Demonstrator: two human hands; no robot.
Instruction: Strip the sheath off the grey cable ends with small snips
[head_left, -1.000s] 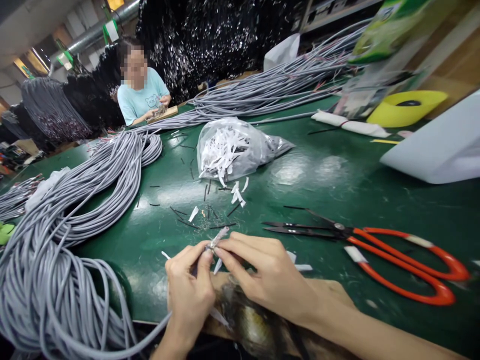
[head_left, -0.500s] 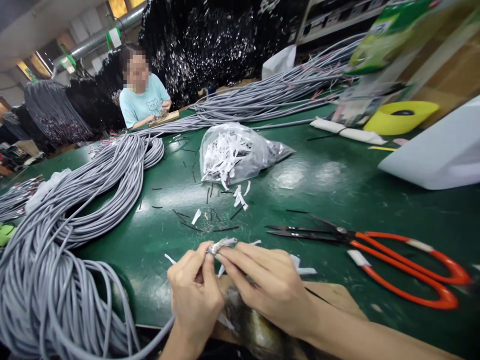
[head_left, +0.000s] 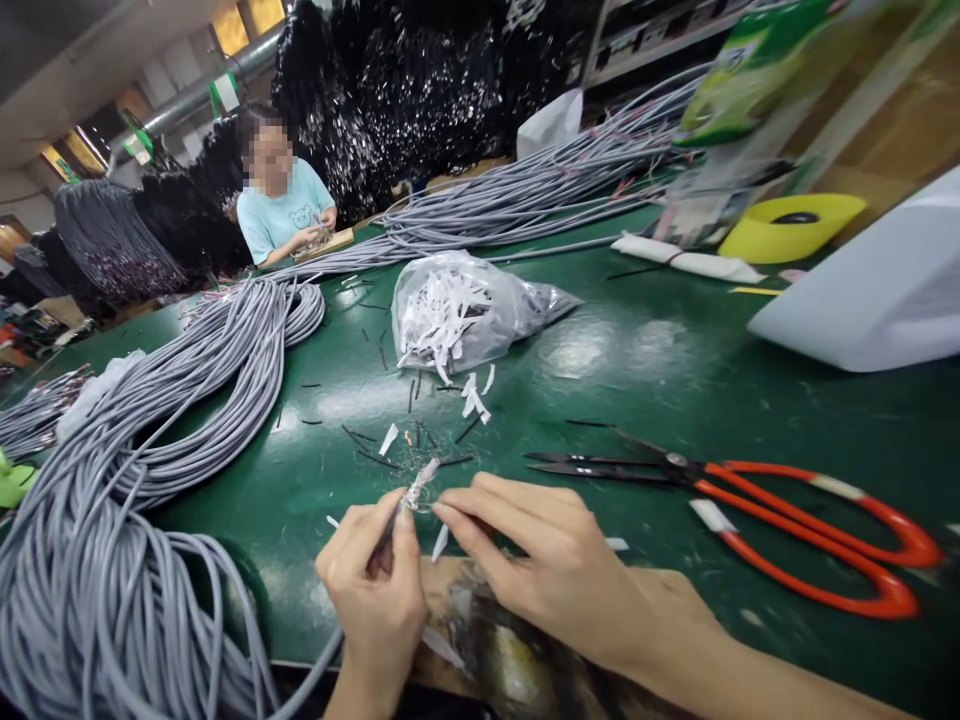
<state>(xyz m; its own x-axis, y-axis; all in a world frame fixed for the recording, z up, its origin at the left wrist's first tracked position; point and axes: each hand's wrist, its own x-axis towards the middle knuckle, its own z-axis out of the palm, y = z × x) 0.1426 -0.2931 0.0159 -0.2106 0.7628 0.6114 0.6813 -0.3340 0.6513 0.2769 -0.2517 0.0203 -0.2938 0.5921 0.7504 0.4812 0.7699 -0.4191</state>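
Observation:
My left hand [head_left: 379, 580] is closed around a grey cable [head_left: 324, 655] close to its end. The cable's stripped end [head_left: 422, 482] points up past my thumb, with white wrap and fine, shiny wire strands around it. My right hand [head_left: 544, 565] is just to the right, thumb and forefinger pinched together on thin wire strands that loop out from the cable end. Below the hands is a brown board [head_left: 667, 590] with a dark, shiny object [head_left: 510, 655] on it, partly covered by my right hand. White strips [head_left: 440, 543] lie near my fingers.
Orange-handled scissors [head_left: 810, 535] lie at right, blades towards my hands. Grey cable coils [head_left: 135, 560] fill the left side. A clear bag of white scraps [head_left: 450, 310] stands mid-table, black and white offcuts before it. A co-worker [head_left: 285, 215] sits across, beyond a yellow tape roll [head_left: 791, 228].
My right hand has drawn away from the cable end, which was between both hands' fingers. The end now tilts more upright, and loose strands show in the gap.

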